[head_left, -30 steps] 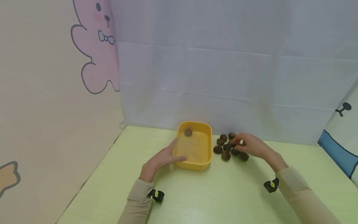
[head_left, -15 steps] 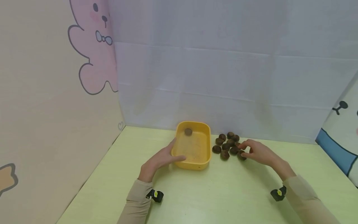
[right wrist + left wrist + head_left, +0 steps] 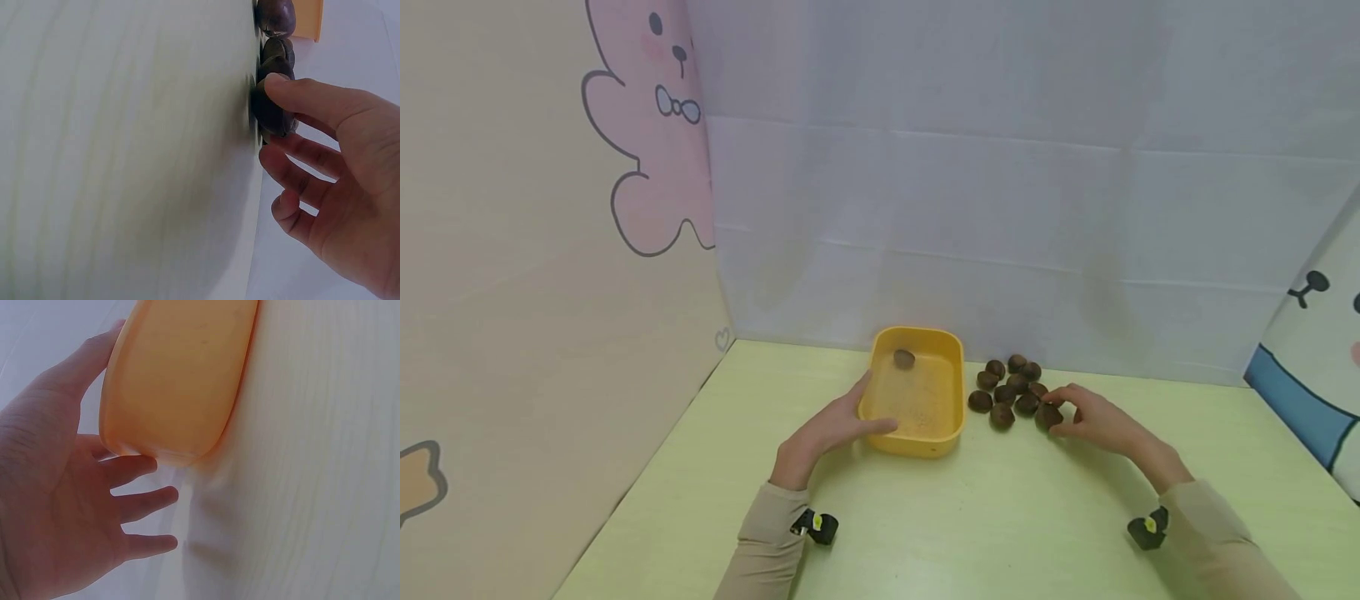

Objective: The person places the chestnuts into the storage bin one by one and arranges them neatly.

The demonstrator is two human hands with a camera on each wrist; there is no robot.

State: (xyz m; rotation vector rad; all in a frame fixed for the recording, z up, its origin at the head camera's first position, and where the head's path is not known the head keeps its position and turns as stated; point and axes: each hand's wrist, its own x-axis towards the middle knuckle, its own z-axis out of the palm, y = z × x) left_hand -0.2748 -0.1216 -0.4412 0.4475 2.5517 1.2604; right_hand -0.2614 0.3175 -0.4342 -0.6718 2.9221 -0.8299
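A yellow plastic container (image 3: 925, 448) stands near the back of the table, with one brown chestnut (image 3: 904, 359) inside at its far end. My left hand (image 3: 831, 427) holds its near left corner, thumb over the rim and fingers along the outer side; in the left wrist view the lower fingers (image 3: 150, 545) spread free of it. Right of the container lies a cluster of chestnuts (image 3: 1004, 394). At its near right edge my right hand (image 3: 1093, 419) pinches one chestnut (image 3: 272, 111) between thumb and index finger, low at the tabletop. The other fingers curl loosely below.
The pale green-yellow table (image 3: 940, 525) ends at a white cloth backdrop (image 3: 1000, 208). A side wall (image 3: 550, 333) with a pink bear print stands at left, another printed panel (image 3: 1322, 367) at right. Black wrist cameras (image 3: 816, 526) sit on both sleeves.
My right hand has shifted from the back of the cluster toward its near right edge and its fingers have come onto the chestnut there. The left hand stays at the container.
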